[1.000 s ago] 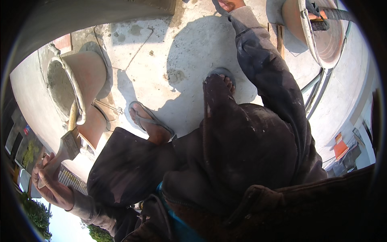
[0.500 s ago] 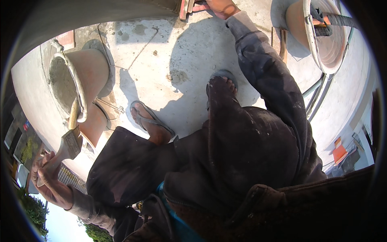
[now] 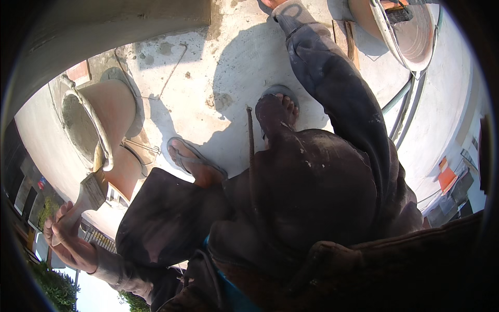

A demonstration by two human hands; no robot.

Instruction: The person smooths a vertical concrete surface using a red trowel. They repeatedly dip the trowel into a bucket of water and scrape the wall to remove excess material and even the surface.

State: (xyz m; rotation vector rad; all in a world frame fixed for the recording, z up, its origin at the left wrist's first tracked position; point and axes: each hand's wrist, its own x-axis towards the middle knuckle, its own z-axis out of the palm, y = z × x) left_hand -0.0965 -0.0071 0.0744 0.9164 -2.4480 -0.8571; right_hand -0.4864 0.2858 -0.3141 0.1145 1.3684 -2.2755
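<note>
My left hand (image 3: 70, 242), low at the left, is closed around a flat brush-like tool (image 3: 87, 196). Its pale body widens to a grey-brown, streaked end; the exact kind is unclear. Just beyond that end stands a tilted-looking bucket (image 3: 118, 106), coated inside with grey residue, with a thick pale handle. At the top edge, my right hand (image 3: 271, 3) is almost wholly cut off, so its fingers and anything in them are hidden. Its dark sleeve stretches up across the floor, near the corner of a grey wall or slab (image 3: 156, 15).
A second bucket (image 3: 423, 57) at the upper right holds a dark-handled tool. Wood strips (image 3: 351, 44) lie beside it, and hoses (image 3: 403, 117) run below. A bent wire (image 3: 171, 70) lies on the pale floor. My sandalled feet (image 3: 195, 161) stand between the buckets.
My right hand has moved out past the top edge; the reddish-brown strip by its fingers is out of view. The view has shifted slightly. My left hand keeps its hold.
</note>
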